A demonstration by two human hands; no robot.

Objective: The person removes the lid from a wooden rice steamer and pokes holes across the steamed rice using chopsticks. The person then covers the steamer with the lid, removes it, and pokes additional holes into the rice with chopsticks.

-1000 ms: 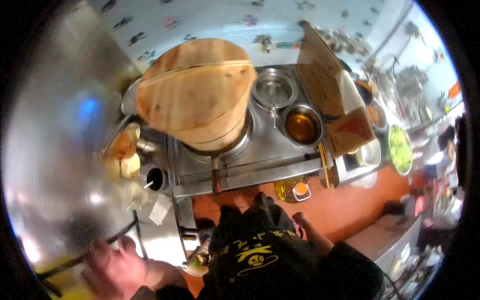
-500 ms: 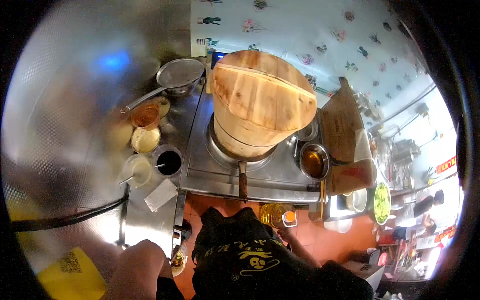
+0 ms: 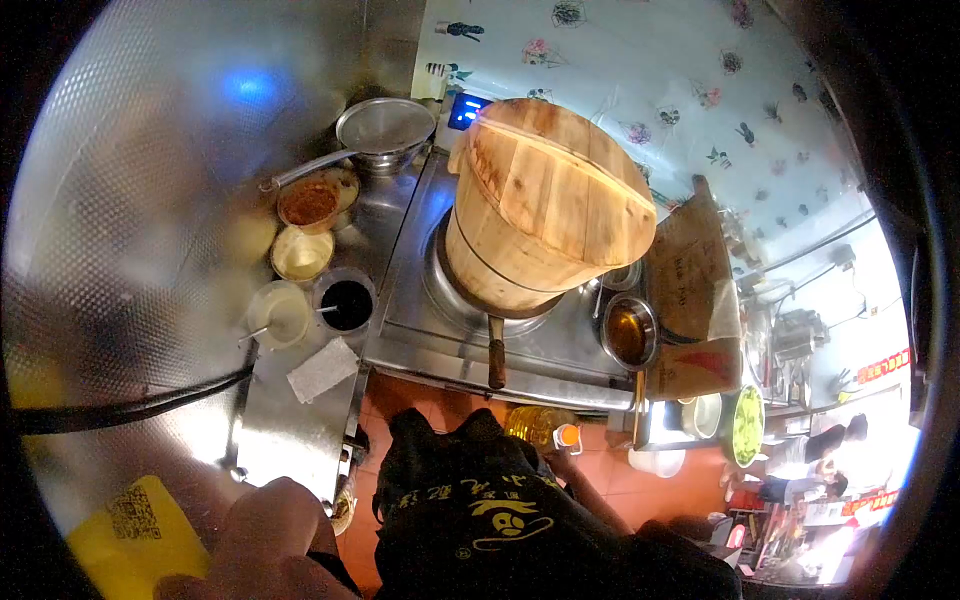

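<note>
My left hand is at the lower left, beside the steel counter and a yellow sheet with a printed code. Its fingers are mostly hidden, so its grip is unclear. Beyond my black apron, my right hand is small and dark, close against the orange-capped bottle of yellow oil. I cannot tell whether its fingers are round the bottle's handle. A lidded wooden steamer bucket stands in a pan on the stove, the pan's wooden handle pointing towards me.
On the left counter are bowls of red powder, pale seasoning and dark sauce, plus a strainer. Right of the steamer are a pot of amber liquid, cardboard and green vegetables. People are far right.
The view has swung left, shifting the steamer rightwards in the picture. My left hand has left the black bar and turned, hiding its fingers. My right hand now appears against the oil bottle.
</note>
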